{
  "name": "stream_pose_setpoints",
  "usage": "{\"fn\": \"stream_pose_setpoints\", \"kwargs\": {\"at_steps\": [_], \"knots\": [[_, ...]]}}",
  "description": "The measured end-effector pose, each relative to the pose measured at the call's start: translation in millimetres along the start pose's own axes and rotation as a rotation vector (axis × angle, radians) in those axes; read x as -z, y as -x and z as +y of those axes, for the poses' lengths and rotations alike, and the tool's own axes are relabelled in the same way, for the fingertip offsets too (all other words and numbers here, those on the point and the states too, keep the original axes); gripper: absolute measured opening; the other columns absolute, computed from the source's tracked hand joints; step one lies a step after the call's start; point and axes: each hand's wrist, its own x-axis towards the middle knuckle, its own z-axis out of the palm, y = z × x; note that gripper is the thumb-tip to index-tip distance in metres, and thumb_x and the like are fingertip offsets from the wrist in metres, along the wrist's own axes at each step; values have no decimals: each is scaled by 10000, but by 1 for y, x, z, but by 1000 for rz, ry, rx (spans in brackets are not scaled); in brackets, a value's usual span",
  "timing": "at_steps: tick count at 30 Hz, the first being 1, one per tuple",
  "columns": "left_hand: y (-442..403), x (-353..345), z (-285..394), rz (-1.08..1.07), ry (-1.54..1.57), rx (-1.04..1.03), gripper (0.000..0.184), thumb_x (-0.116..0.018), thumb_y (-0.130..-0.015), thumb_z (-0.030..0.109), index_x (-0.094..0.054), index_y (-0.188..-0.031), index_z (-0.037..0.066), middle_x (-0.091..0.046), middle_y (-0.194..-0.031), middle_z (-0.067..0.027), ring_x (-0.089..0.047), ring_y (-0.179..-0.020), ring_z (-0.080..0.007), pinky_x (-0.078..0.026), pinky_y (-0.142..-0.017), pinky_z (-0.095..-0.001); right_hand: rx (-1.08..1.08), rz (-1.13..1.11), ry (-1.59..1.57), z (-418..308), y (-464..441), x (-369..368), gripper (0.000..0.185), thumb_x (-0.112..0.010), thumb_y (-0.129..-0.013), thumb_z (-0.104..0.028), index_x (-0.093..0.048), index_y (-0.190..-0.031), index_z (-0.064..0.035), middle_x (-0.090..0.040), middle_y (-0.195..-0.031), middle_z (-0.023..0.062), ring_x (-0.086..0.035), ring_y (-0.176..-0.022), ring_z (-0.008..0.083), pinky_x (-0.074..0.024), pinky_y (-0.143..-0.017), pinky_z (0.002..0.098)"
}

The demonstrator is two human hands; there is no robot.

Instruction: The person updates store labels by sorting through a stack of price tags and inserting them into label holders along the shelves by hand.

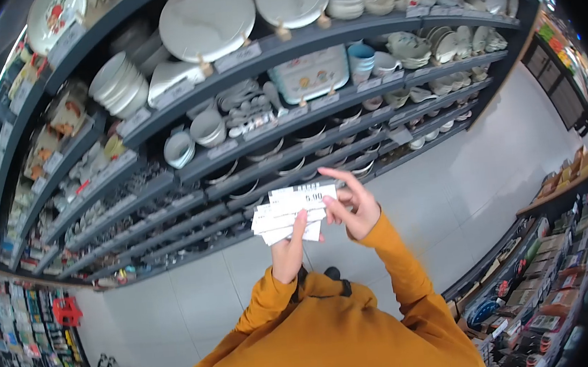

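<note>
Two hands meet over one loose sheaf of white paper labels (280,218), mid-frame, above the tiled floor (150,310). Left hand (289,256): gripping, thumb laid across the face of the sheaf from below, fingers mostly out of sight behind it. Right hand (359,210): half open, one finger raised clear above the upper right corner, another fingertip at the right edge of the topmost label (295,199); whether it presses there or sits just beside, I cannot tell.

Step in hand, as I read it: leafing through or squaring up the slips, the top one being singled out. Next move would call for a firm left thumb while the right fingertips pinch a single slip without dragging its neighbours; the sheaf looks thin and ready to splay.

Lie of the labels: long axes roughly left to right across the frame. Topmost nearly level, its printed price (looks like 5.00, partly hidden) upright to the person and near the right end. Others fan out below and leftward, ends staggered, some more tilted.

Around: dark shelving (261,131) arcs over the upper frame, bearing white plates (207,18); red stool (67,311) lower left, well apart.
</note>
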Motion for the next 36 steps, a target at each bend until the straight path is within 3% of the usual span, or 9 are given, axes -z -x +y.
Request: {"fn": "stream_pose_setpoints", "kwargs": {"at_steps": [4, 7, 14, 15, 22, 26, 32, 36], "knots": [[-12, -8, -20, -118, -40, 53, 233, -527, -971, 138, -563, -1118, -40, -651, -948, -94, -613, -668, -141, -495, -586, -259, 18, 142, 87, 11, 12, 22, 526, -568, -923, -46, -349, -1401, -43, -621, -825, 34, -554, -653, 66, -443, -608, 202], [-29, -23, -34, -200, -23, 82, 236, -524, -976, 153, -575, -1106, -37, -652, -932, -84, -621, -678, -141, -499, -618, -254, 36, 207, 187, 13, 19, 47, 417, -635, -885, -57, -499, -1277, -20, -630, -875, 31, -576, -670, 69, -458, -606, 199], [-76, -69, -47, -350, -31, 117, 239, -513, -983, 164, -576, -1104, -33, -653, -927, -76, -636, -710, -141, -505, -651, -256, -9, 381, 173, 17, 7, 103, 305, -675, -862, -85, -587, -1149, -36, -646, -856, 27, -590, -650, 64, -455, -584, 192], [-86, -73, -52, -362, -29, 113, 239, -512, -983, 165, -577, -1103, -32, -654, -925, -75, -639, -719, -142, -506, -659, -257, -4, 404, 181, 16, 2, 113, 279, -684, -854, -82, -600, -1116, -31, -642, -807, 15, -564, -593, 47, -427, -544, 182], [-160, -110, -70, -462, 1, 42, 236, -514, -982, 165, -580, -1092, -33, -656, -917, -76, -645, -764, -140, -510, -695, -261, 44, 377, 310, 0, -63, 188, 262, -694, -840, -48, -623, -1090, -17, -607, -734, -25, -501, -558, 1, -374, -516, 164], [-192, -129, -69, -413, -10, -20, 229, -521, -978, 165, -606, -1054, -35, -665, -873, -71, -637, -757, -129, -498, -689, -249, 187, 401, 428, -32, -117, 232, 317, -690, -839, -49, -625, -1149, -39, -585, -745, -32, -480, -562, -4, -365, -501, 165], [-207, -139, -68, -345, -98, -73, 223, -542, -968, 160, -628, -1040, -33, -677, -853, -66, -631, -763, -116, -487, -685, -244, 355, 362, 558, -64, -223, 306, 199, -637, -893, -95, -651, -1088, -57, -619, -757, -13, -463, -538, 11, -362, -482, 178], [-209, -148, -65, -102, 17, -51, 213, -584, -945, 131, -618, -1058, -46, -674, -882, -69, -650, -763, -127, -499, -670, -237, 479, 206, 731, -78, -293, 337, 138, -628, -906, -120, -631, -1020, -42, -611, -737, -15, -458, -529, 18, -342, -470, 172]]}}
